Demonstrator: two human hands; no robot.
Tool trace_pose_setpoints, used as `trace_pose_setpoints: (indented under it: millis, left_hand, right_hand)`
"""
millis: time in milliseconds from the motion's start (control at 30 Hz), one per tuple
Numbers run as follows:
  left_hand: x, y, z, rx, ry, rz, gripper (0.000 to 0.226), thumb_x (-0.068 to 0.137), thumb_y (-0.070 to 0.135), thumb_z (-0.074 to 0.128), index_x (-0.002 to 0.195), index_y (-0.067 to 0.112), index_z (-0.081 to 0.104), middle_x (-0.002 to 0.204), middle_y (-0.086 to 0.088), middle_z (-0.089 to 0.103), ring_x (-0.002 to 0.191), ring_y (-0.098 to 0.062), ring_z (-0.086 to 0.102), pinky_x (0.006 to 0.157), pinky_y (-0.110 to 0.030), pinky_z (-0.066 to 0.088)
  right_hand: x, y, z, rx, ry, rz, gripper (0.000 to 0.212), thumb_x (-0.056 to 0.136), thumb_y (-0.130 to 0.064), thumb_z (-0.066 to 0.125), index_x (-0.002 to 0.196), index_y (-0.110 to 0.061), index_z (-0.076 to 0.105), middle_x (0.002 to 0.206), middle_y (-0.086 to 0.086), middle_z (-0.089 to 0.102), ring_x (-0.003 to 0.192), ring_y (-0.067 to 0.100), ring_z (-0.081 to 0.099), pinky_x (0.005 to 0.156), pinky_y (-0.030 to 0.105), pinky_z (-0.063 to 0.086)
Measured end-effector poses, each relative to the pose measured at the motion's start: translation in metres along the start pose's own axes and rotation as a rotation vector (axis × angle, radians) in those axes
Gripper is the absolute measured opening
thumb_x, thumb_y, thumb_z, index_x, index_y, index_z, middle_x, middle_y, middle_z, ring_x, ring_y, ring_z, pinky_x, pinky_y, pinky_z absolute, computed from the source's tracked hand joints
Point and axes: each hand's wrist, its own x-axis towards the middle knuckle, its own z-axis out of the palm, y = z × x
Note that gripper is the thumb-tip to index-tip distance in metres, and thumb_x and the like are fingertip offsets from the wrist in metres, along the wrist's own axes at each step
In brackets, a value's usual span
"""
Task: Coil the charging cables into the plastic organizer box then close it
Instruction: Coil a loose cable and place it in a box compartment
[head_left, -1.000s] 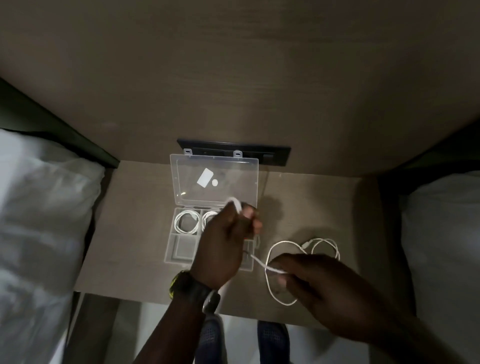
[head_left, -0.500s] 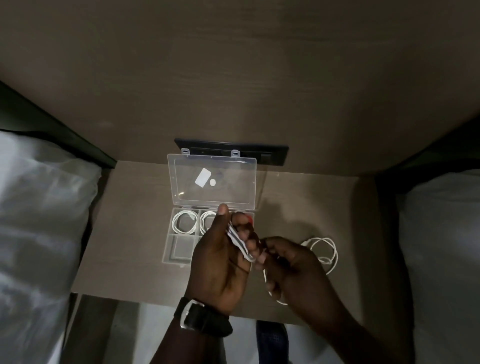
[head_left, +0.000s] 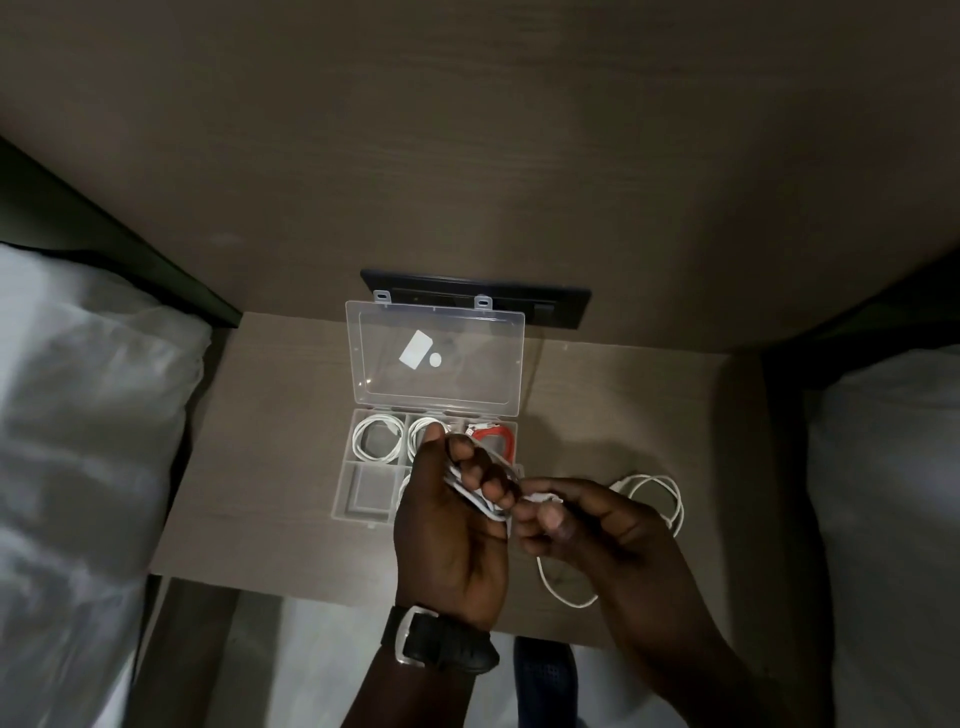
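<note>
A clear plastic organizer box (head_left: 347, 486) lies open on the bedside table, its lid (head_left: 436, 358) leaning back toward the wall. Coiled white cables (head_left: 378, 439) fill the two far-left compartments, and a red cable (head_left: 493, 435) lies in the far-right one. My left hand (head_left: 452, 525) hovers over the box's right half, palm up, gripping a white cable (head_left: 483, 501) wound around its fingers. My right hand (head_left: 587, 525) pinches the same cable close beside the left fingers. The cable's loose end (head_left: 654, 493) loops on the table to the right.
The wooden table (head_left: 260, 467) stands between two beds with white pillows (head_left: 78, 441) left and right. A black socket panel (head_left: 550, 306) sits on the wall behind the lid. My left wrist wears a dark watch (head_left: 441, 642). A blue shoe (head_left: 545, 680) shows below.
My right hand came up from the table to meet the left hand. More of the white cable is wound on the left fingers, and the loose loop on the table is smaller.
</note>
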Motion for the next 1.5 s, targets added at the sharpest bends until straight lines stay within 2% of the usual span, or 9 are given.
trace_pose_setpoints:
  millis: [133, 267, 400, 633, 767, 900, 1267, 1367, 1500]
  left_hand:
    - [-0.004, -0.005, -0.003, 0.038, 0.014, 0.008, 0.037, 0.095, 0.036, 0.049, 0.072, 0.012, 0.066, 0.057, -0.001, 0.059, 0.052, -0.015, 0.059, 0.052, -0.025, 0.054]
    - [-0.010, -0.017, -0.007, 0.016, 0.032, -0.001, 0.039, 0.096, 0.029, 0.044, 0.098, 0.003, 0.072, 0.099, -0.016, 0.075, 0.094, -0.025, 0.072, 0.078, -0.031, 0.060]
    - [-0.015, -0.022, -0.005, 0.084, 0.066, -0.010, 0.046, 0.090, 0.029, 0.048, 0.123, -0.001, 0.060, 0.122, -0.019, 0.067, 0.116, -0.025, 0.063, 0.097, -0.035, 0.051]
    - [-0.018, -0.023, -0.008, 0.454, 0.155, 0.087, 0.033, 0.096, 0.031, 0.047, 0.109, 0.013, 0.072, 0.111, -0.005, 0.075, 0.107, -0.016, 0.068, 0.089, -0.040, 0.051]
    - [-0.020, -0.028, -0.023, 0.522, 0.200, 0.041, 0.033, 0.095, 0.033, 0.049, 0.095, 0.016, 0.077, 0.103, -0.006, 0.077, 0.099, -0.018, 0.071, 0.084, -0.036, 0.053]
    - [-0.015, -0.036, -0.042, 0.661, 0.252, -0.038, 0.040, 0.097, 0.038, 0.045, 0.089, 0.016, 0.077, 0.096, -0.011, 0.077, 0.097, -0.026, 0.071, 0.091, -0.046, 0.052]
    - [0.008, -0.043, -0.066, 0.897, 0.250, -0.207, 0.022, 0.090, 0.031, 0.054, 0.083, 0.012, 0.062, 0.075, -0.007, 0.069, 0.072, -0.018, 0.068, 0.060, -0.033, 0.052]
    - [0.011, -0.042, -0.063, 0.973, 0.220, -0.214, 0.027, 0.086, 0.036, 0.055, 0.079, 0.010, 0.059, 0.081, -0.015, 0.067, 0.082, -0.027, 0.066, 0.082, -0.050, 0.052]
    - [0.011, -0.040, -0.055, 0.963, 0.177, -0.207, 0.023, 0.093, 0.027, 0.054, 0.089, 0.006, 0.061, 0.094, -0.014, 0.070, 0.093, -0.023, 0.068, 0.089, -0.042, 0.051]
  right_hand:
    - [0.006, 0.006, 0.001, -0.126, 0.063, -0.134, 0.011, 0.085, -0.022, 0.070, 0.084, -0.014, 0.077, 0.077, 0.007, 0.069, 0.073, 0.018, 0.066, 0.071, 0.023, 0.052]
    - [0.018, 0.018, 0.005, -0.285, 0.277, -0.303, 0.004, 0.079, -0.019, 0.077, 0.077, -0.022, 0.075, 0.080, -0.002, 0.062, 0.075, 0.011, 0.064, 0.068, 0.017, 0.047]
    - [0.019, 0.029, 0.013, -0.230, 0.366, -0.299, 0.036, 0.077, -0.003, 0.079, 0.091, -0.033, 0.065, 0.079, -0.003, 0.069, 0.072, 0.010, 0.068, 0.065, 0.019, 0.053]
    - [0.009, 0.036, 0.020, -0.597, 0.129, -0.372, 0.023, 0.092, -0.033, 0.060, 0.113, -0.035, 0.069, 0.104, -0.020, 0.067, 0.100, 0.001, 0.065, 0.080, 0.016, 0.051]
    - [0.013, 0.041, 0.012, -0.740, -0.023, -0.289, 0.041, 0.080, -0.012, 0.070, 0.110, -0.039, 0.065, 0.095, -0.015, 0.068, 0.087, 0.002, 0.066, 0.072, 0.027, 0.056]
    - [0.017, 0.050, 0.011, -0.908, -0.106, -0.284, 0.022, 0.083, -0.013, 0.066, 0.099, -0.026, 0.069, 0.091, -0.010, 0.071, 0.083, 0.001, 0.065, 0.071, 0.027, 0.054]
    - [0.031, 0.082, 0.014, -0.848, -0.017, 0.029, 0.023, 0.067, -0.017, 0.047, 0.065, -0.020, 0.070, 0.060, -0.006, 0.068, 0.060, 0.003, 0.065, 0.055, 0.026, 0.052]
    - [0.037, 0.088, 0.015, -0.866, 0.039, -0.019, 0.025, 0.068, -0.016, 0.047, 0.046, -0.024, 0.056, 0.046, -0.007, 0.058, 0.049, 0.004, 0.058, 0.049, 0.022, 0.039]
    - [0.046, 0.095, 0.016, -0.861, 0.144, -0.090, 0.030, 0.076, -0.020, 0.050, 0.055, -0.007, 0.067, 0.051, 0.009, 0.065, 0.051, 0.020, 0.063, 0.046, 0.025, 0.033]
